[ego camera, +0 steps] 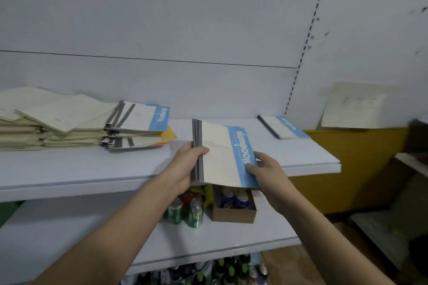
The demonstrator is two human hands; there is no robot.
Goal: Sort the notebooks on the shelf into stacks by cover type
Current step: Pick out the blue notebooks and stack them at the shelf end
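Hidden or unclear: the underside of the held notebooks [222, 157] and the left fingers beneath them are out of sight; how many notebooks are in the bundle cannot be told, though several grey spines show. The small print on the cover is too blurred to read.
Left hand [185, 166]: grips the grey spine edge, thumb curled over the top cover, fingers wrapped below.
Right hand [266, 173]: pinches the blue-banded edge, thumb on top, other fingers partly tucked under the cover.
Held notebooks' place: lifted above the front lip of the upper shelf [92, 169], between both hands, tilted, white cover with blue strip facing up.
Stacks at left: plain beige notebooks [53, 122] piled in rough heaps, touching a pile of blue-strip notebooks [141, 122] just beside them.
Lone notebook [282, 127]: lies flat toward the shelf's right end, well apart from the piles.
Below: green cans [185, 213] and a cardboard box [234, 213] of bottles on the lower shelf, partly covered by the held bundle.
Right side: a yellow panel [347, 169] with a pale sheet [354, 106] leaning above it.
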